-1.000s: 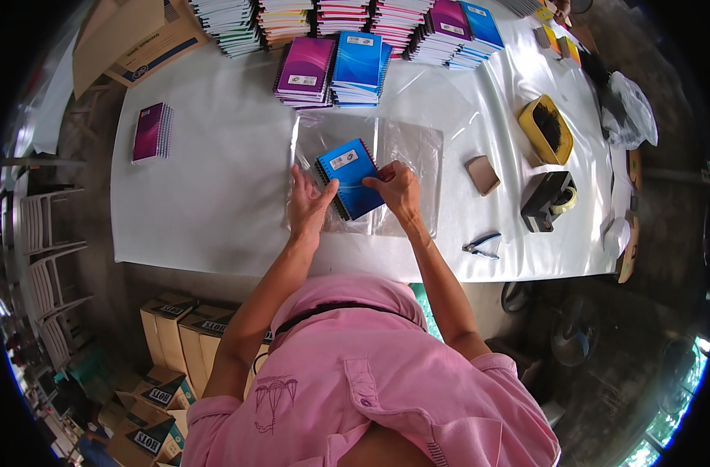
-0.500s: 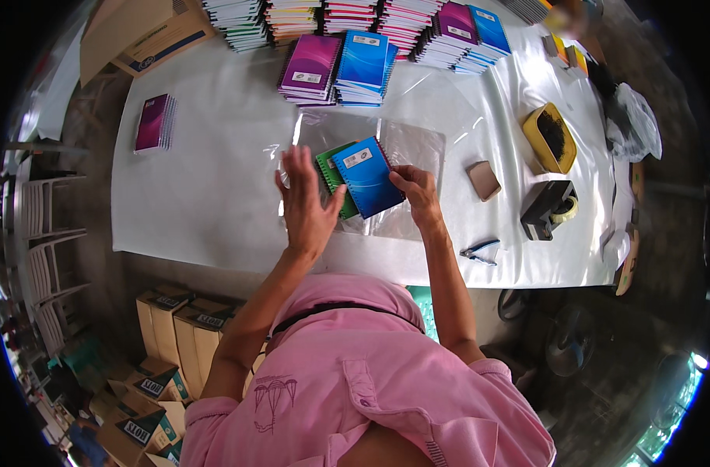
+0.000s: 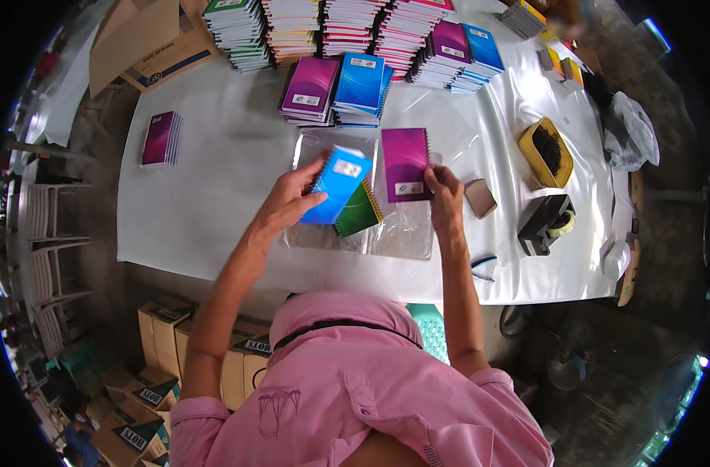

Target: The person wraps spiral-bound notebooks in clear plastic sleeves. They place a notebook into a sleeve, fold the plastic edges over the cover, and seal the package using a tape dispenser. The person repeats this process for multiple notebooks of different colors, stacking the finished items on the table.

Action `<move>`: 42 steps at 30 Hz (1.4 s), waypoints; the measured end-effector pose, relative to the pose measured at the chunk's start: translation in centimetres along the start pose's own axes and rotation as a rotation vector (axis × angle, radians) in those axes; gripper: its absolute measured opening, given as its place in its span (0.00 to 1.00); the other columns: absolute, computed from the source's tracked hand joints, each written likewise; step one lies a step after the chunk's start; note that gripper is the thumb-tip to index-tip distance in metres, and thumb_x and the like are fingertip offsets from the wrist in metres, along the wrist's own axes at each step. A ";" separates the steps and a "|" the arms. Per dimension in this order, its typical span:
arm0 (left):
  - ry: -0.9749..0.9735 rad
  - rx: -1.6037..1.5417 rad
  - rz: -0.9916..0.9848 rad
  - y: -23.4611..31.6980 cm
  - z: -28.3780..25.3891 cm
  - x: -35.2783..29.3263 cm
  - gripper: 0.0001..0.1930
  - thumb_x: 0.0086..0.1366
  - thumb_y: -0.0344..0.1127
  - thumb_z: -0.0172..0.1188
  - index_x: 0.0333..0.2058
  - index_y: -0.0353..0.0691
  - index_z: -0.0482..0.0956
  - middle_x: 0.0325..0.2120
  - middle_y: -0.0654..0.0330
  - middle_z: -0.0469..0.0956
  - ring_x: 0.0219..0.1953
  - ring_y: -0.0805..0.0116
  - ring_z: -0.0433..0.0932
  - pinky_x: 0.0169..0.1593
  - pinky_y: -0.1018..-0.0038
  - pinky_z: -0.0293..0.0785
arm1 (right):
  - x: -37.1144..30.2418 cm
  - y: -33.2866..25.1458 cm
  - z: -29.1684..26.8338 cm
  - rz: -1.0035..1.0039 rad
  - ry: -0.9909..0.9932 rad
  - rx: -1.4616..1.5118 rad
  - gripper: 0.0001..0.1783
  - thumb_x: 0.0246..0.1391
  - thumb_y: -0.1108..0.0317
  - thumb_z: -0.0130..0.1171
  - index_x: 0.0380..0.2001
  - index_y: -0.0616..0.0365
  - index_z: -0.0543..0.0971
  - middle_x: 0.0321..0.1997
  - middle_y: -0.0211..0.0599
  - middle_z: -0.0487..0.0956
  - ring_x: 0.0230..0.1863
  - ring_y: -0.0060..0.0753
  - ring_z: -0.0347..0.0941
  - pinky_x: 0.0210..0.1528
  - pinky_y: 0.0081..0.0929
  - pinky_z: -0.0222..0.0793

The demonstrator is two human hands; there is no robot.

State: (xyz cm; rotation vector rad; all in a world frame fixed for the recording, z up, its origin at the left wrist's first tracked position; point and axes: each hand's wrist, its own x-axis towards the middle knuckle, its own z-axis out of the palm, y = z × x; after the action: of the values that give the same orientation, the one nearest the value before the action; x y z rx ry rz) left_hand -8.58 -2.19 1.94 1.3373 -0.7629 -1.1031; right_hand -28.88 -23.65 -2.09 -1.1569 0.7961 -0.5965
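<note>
A blue spiral notebook (image 3: 339, 185) is gripped along its left edge by my left hand (image 3: 291, 194), thumb on the cover. Under its lower right side a green notebook (image 3: 360, 212) shows in part. My right hand (image 3: 446, 193) pinches the lower right edge of a purple spiral notebook (image 3: 404, 159), tilted slightly upright and apart from the blue one. Beneath both hands lie clear plastic sheets or bags (image 3: 401, 233) on the white-covered table (image 3: 207, 202).
Tall stacks of notebooks (image 3: 347, 31) line the far side, with shorter purple (image 3: 308, 86) and blue (image 3: 360, 82) piles before them. Rightward are a yellow tub (image 3: 532, 156), a tape dispenser (image 3: 538, 226), a small brown box (image 3: 480, 198) and pliers (image 3: 483, 268). A carton (image 3: 160, 54) stands far left.
The blue notebook has passed into my left hand, moving left. A purple notebook is now in my right hand, held to the right, and the green one lies more exposed between them.
</note>
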 end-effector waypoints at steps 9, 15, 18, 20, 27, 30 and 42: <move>-1.013 1.471 -0.143 7.3 4.3 7.8 0.37 0.48 0.22 0.57 0.57 0.66 0.72 0.51 0.66 0.77 0.49 0.52 0.76 0.55 0.57 0.69 | 11.7 -6.2 9.5 -0.105 -0.088 -0.064 0.20 0.56 0.59 0.62 0.42 0.66 0.77 0.37 0.34 0.77 0.40 0.25 0.72 0.45 0.25 0.66; -0.543 1.604 0.816 -4.5 3.4 9.5 0.25 0.57 0.34 0.56 0.54 0.66 0.75 0.57 0.75 0.71 0.67 0.60 0.56 0.71 0.45 0.37 | 10.9 -4.7 8.5 -0.536 -0.072 -0.571 0.17 0.56 0.59 0.61 0.35 0.65 0.79 0.34 0.42 0.81 0.37 0.30 0.75 0.44 0.27 0.68; -0.334 1.721 0.960 -4.6 4.4 9.2 0.26 0.59 0.38 0.55 0.58 0.67 0.70 0.61 0.76 0.66 0.69 0.59 0.51 0.70 0.44 0.37 | 7.6 -1.0 4.4 -0.406 -0.054 -0.758 0.11 0.54 0.64 0.60 0.28 0.64 0.80 0.29 0.47 0.80 0.29 0.35 0.77 0.36 0.29 0.71; -0.439 1.719 0.783 -5.2 4.2 8.7 0.25 0.60 0.37 0.53 0.58 0.65 0.70 0.61 0.75 0.66 0.69 0.59 0.52 0.70 0.44 0.36 | 5.4 1.3 2.9 -0.144 -0.108 -0.830 0.10 0.56 0.66 0.57 0.29 0.64 0.80 0.29 0.47 0.81 0.27 0.35 0.77 0.34 0.29 0.71; 0.301 1.111 0.424 -4.7 3.6 2.5 0.34 0.59 0.28 0.58 0.64 0.49 0.59 0.63 0.55 0.61 0.69 0.51 0.50 0.69 0.50 0.46 | 0.1 6.5 2.0 0.009 -0.093 -0.660 0.15 0.54 0.67 0.61 0.41 0.68 0.78 0.32 0.42 0.81 0.33 0.28 0.77 0.36 0.25 0.72; 0.564 0.693 0.189 -9.4 3.3 -0.3 0.38 0.63 0.28 0.57 0.68 0.44 0.47 0.64 0.46 0.58 0.67 0.49 0.54 0.68 0.58 0.52 | -0.7 5.6 3.0 -0.010 -0.125 -0.648 0.18 0.43 0.74 0.68 0.39 0.69 0.78 0.31 0.46 0.82 0.31 0.33 0.80 0.34 0.27 0.74; 0.510 0.036 0.074 -13.6 4.4 -1.1 0.38 0.65 0.23 0.55 0.68 0.39 0.44 0.55 0.53 0.71 0.49 0.72 0.74 0.54 0.82 0.66 | -0.9 4.2 5.3 -0.112 -0.219 -0.853 0.19 0.42 0.72 0.69 0.40 0.63 0.80 0.31 0.46 0.81 0.31 0.41 0.79 0.36 0.32 0.74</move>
State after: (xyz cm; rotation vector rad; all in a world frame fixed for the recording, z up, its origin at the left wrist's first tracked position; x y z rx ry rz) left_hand -15.40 -1.32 -10.65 1.5239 -0.4497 -0.6475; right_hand -25.06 -18.70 -4.88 -2.0174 0.8169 -0.1939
